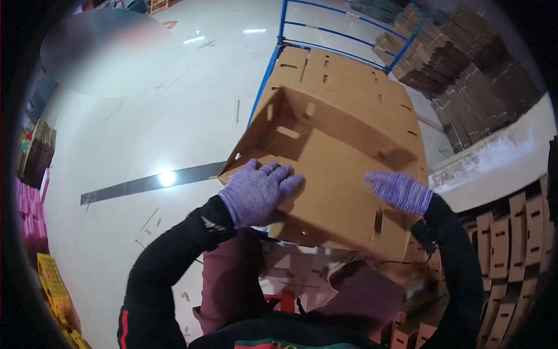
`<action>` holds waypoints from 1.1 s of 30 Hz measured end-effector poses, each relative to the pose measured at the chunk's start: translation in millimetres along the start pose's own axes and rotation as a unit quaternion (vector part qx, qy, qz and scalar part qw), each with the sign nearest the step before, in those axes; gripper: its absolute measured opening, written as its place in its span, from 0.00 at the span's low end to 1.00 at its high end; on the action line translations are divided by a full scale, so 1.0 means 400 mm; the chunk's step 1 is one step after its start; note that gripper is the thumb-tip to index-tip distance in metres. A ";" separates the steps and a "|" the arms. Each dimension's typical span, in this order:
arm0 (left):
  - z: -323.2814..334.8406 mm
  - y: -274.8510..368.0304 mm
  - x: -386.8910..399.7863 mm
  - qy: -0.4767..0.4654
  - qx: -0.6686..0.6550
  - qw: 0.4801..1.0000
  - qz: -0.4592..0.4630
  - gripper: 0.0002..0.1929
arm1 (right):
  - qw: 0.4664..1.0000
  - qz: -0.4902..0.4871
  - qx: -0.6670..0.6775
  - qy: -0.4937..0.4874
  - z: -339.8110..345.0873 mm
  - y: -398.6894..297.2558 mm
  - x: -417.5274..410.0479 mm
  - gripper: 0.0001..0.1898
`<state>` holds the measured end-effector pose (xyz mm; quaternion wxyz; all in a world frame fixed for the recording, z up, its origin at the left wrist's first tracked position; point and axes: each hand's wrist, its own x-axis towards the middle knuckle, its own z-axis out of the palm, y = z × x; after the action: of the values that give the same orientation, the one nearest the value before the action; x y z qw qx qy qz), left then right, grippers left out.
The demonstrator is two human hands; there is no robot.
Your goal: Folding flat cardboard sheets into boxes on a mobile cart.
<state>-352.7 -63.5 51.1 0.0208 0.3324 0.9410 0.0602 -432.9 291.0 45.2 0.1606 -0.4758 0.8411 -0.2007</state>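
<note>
A partly folded cardboard box with slots and hand holes lies open before me, on top of flat cardboard sheets on a cart with a blue tubular frame. My left hand, in a purple knitted glove, rests on the near left part of the box, fingers spread over a flap. My right hand, in the same kind of glove, is over the box's right side, its fingers pointing left; whether it grips the cardboard is not plain.
Bundled flat cardboard is stacked at the upper right beside a low white ledge. Formed boxes stand in rows at the lower right. Cardboard scraps lie on the pale floor. Yellow plastic crates are at the far left.
</note>
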 end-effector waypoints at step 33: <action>0.129 0.092 -0.101 -0.064 0.092 0.993 0.034 0.14 | 0.947 0.300 -0.008 0.113 0.453 -0.313 -0.066 0.18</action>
<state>-294.1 -55.4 4.6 0.0485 0.3675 0.9275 -0.0475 -244.0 222.1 -48.5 0.1131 -0.1770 0.9592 -0.1891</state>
